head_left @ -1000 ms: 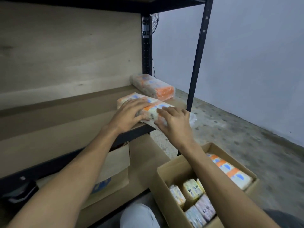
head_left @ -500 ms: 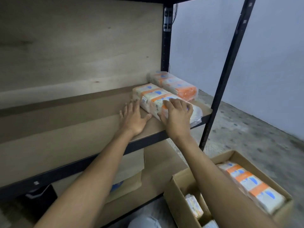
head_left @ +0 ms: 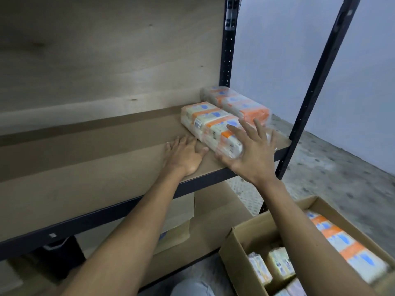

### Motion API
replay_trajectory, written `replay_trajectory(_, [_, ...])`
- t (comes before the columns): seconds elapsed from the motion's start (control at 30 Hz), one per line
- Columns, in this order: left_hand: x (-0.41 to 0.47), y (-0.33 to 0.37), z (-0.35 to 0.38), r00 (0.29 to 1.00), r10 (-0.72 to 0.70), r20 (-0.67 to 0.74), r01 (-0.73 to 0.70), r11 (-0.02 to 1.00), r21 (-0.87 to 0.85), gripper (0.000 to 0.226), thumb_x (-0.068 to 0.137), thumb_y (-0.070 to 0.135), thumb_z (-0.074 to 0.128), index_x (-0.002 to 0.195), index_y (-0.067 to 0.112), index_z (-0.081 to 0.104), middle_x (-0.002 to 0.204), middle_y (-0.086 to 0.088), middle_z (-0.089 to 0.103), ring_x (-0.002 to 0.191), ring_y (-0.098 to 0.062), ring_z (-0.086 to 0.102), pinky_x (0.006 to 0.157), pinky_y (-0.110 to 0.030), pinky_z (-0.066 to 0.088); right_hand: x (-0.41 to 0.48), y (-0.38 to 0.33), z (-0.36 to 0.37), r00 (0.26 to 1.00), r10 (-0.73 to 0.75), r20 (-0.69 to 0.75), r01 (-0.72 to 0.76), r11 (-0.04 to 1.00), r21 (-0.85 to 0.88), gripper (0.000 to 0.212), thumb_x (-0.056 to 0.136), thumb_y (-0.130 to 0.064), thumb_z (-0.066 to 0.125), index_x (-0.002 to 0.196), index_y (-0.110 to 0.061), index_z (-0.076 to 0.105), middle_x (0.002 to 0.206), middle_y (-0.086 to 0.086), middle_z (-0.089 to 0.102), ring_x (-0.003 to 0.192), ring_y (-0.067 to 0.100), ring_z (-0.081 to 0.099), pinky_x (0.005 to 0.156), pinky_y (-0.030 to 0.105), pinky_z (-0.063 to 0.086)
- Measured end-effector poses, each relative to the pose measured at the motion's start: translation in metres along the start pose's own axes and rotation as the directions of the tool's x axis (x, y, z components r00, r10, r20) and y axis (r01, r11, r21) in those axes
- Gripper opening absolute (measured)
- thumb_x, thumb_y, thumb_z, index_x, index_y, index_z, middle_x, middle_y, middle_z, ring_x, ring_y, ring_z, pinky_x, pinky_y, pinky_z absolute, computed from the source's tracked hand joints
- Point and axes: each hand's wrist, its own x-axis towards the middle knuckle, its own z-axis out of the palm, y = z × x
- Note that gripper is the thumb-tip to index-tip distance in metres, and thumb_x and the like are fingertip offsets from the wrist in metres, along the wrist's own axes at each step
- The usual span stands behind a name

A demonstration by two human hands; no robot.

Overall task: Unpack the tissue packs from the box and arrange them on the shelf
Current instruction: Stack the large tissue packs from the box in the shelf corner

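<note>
Two orange-and-white tissue packs lie side by side at the right end of the wooden shelf (head_left: 89, 159). The nearer tissue pack (head_left: 210, 124) touches the farther tissue pack (head_left: 239, 103) behind it. My left hand (head_left: 183, 154) lies flat on the shelf board, fingers against the nearer pack's left side. My right hand (head_left: 252, 152) hovers with fingers spread over that pack's front end, holding nothing. The open cardboard box (head_left: 235, 251) sits at the lower right, with a long tissue pack in the box (head_left: 346, 244) and several smaller ones.
Black metal shelf posts (head_left: 314, 86) stand at the right end. Flat cardboard (head_left: 177, 223) leans under the shelf. A grey wall and speckled concrete floor (head_left: 333, 167) lie to the right. My knee (head_left: 190, 288) shows at the bottom edge.
The nearer pack has been pushed back against the farther pack. My right hand has lifted off it and spread its fingers. My left hand has slid onto the shelf board beside it.
</note>
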Motion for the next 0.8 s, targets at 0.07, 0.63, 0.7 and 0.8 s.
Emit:
replay_trajectory(0.07, [0.000, 0.000, 0.000, 1.000, -0.001, -0.004, 0.001, 1.000, 0.000, 0.067, 0.094, 0.062, 0.027, 0.150, 0.025, 0.027, 0.160, -0.004, 0.019, 0.147, -0.023, 0.012, 0.118, -0.047, 0.007, 0.001, 0.002, 0.003, 1.000, -0.005, -0.007, 0.005, 1.000, 0.007, 0.072, 0.065, -0.075, 0.052, 0.127, -0.039, 0.050, 0.146, -0.007, 0.042, 0.142, 0.023, 0.023, 0.110, 0.061, 0.015])
replay_trajectory(0.63, [0.003, 0.001, 0.002, 0.999, 0.007, -0.049, -0.008, 1.000, -0.018, 0.062, 0.093, 0.060, 0.032, 0.143, 0.024, 0.037, 0.151, -0.004, 0.035, 0.141, -0.024, 0.026, 0.117, -0.049, 0.011, 0.013, 0.004, 0.018, 0.984, -0.056, -0.169, 0.087, 0.979, 0.183, 0.041, 0.075, -0.047, 0.071, 0.113, -0.031, 0.066, 0.122, -0.005, 0.063, 0.119, 0.024, 0.047, 0.094, 0.046, 0.029])
replay_trajectory(0.7, [0.003, 0.001, 0.002, 0.999, 0.007, -0.050, -0.008, 1.000, -0.017, 0.063, 0.093, 0.060, 0.031, 0.143, 0.024, 0.037, 0.151, -0.005, 0.034, 0.141, -0.024, 0.026, 0.117, -0.049, 0.011, 0.017, 0.003, 0.017, 0.976, -0.053, -0.211, 0.094, 0.977, 0.190, 0.039, 0.075, -0.049, 0.070, 0.110, -0.032, 0.067, 0.119, -0.006, 0.064, 0.115, 0.023, 0.050, 0.092, 0.045, 0.031])
replay_trajectory(0.8, [0.003, 0.001, 0.002, 0.999, 0.006, -0.039, -0.007, 1.000, -0.025, 0.063, 0.093, 0.060, 0.031, 0.144, 0.024, 0.036, 0.152, -0.005, 0.033, 0.142, -0.024, 0.025, 0.117, -0.049, 0.009, 0.024, 0.002, 0.013, 0.964, -0.049, -0.261, 0.106, 0.972, 0.209, 0.037, 0.074, -0.049, 0.071, 0.106, -0.031, 0.069, 0.115, -0.007, 0.066, 0.111, 0.023, 0.054, 0.090, 0.051, 0.036])
